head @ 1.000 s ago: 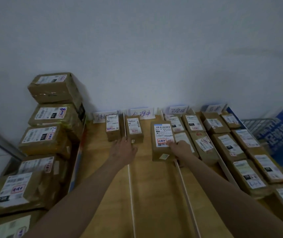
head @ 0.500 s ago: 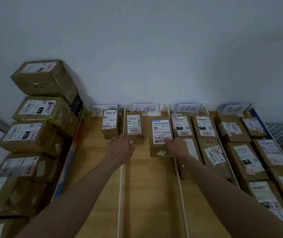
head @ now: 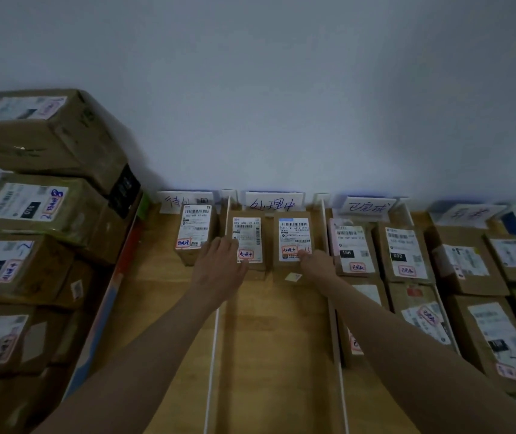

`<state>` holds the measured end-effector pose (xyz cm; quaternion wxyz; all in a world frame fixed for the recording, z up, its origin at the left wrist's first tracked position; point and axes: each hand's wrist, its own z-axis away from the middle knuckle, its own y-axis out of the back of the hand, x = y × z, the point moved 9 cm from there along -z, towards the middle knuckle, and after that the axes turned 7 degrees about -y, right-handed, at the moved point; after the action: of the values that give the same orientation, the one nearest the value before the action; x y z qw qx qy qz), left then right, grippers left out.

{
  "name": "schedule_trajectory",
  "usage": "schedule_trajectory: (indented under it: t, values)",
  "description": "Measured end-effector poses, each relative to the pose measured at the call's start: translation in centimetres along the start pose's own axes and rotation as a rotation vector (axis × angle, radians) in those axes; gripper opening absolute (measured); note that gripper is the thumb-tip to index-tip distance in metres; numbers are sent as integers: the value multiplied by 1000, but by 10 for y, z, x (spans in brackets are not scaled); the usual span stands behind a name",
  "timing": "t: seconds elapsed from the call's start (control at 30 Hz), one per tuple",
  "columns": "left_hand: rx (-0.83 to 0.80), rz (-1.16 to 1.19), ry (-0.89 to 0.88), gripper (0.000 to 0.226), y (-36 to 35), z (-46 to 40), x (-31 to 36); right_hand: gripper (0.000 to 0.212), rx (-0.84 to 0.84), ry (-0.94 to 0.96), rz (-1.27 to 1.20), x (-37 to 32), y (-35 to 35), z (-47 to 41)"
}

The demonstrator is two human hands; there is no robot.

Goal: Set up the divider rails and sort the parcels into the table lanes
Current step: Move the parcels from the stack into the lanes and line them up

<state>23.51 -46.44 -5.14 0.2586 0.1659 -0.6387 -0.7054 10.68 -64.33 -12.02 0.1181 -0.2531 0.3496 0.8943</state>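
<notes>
Left hand (head: 220, 267) lies flat, fingers loosely extended, over the near end of the left parcel (head: 248, 242) in the middle lane, palm straddling the far stretch of the left divider rail (head: 216, 324). Right hand (head: 317, 261) reaches in from the right with its fingertips on the near right corner of the second parcel (head: 294, 241); its fingers look straight and pressing rather than curled round the box, though the thumb is hidden.

Both parcels sit side by side at the far end of the middle lane, just below the handwritten lane card (head: 274, 203) leaning on the wall, and between the left rail and the right divider rail (head: 333, 308). One more parcel (head: 194, 230) stands in the lane to the left; the lanes to the right are packed with boxes, and a stack of larger cartons (head: 31, 208) rises off the left edge of the counter (head: 275, 355).

The step looks like squaring the pair against the far end. Done well, it means pushing along the lane, not sideways, so neither rail is nudged out of line; the left palm is close enough to shift its rail. Keep the labels facing up and the two boxes flush, leaving the near stretch of lane free.
</notes>
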Motion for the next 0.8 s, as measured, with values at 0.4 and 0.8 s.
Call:
schedule_trajectory:
  t: [0.4, 0.8]
  values:
    - [8, -7, 20, 58, -17, -6, -8, 42, 42, -66, -11, 9, -8, -31]
    - [71, -2, 79, 52, 33, 77, -18, 56, 424, 495, 568, -49, 23, 118]
